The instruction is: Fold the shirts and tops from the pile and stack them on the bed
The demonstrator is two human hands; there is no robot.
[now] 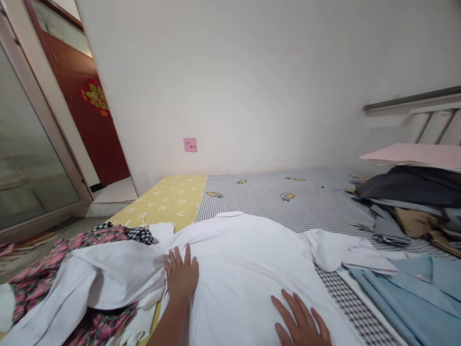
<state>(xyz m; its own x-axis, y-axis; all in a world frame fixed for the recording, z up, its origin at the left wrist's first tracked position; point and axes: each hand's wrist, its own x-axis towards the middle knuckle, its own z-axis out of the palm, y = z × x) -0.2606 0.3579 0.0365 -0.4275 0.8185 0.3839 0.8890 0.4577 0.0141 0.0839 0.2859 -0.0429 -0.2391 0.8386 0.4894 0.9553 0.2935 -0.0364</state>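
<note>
A white shirt [245, 259] lies spread on the bed, collar toward the wall, sleeves out to both sides. My left hand [182, 276] rests flat on the shirt near its left shoulder, fingers stretched out and close together. My right hand [300, 322] lies flat on the shirt's lower right part, fingers spread. Neither hand holds anything. The left sleeve [108, 276] is bunched beside my left hand, and the right sleeve [345, 254] lies crumpled on the checked sheet.
A grey checked sheet [288, 197] and a yellow sheet [169, 202] cover the bed. Floral fabric [43, 274] lies at the left. Light blue cloth [414, 293] and a pile of dark and tan clothes [410, 202] sit at the right. Behind stand a white wall, a red door and a glass door.
</note>
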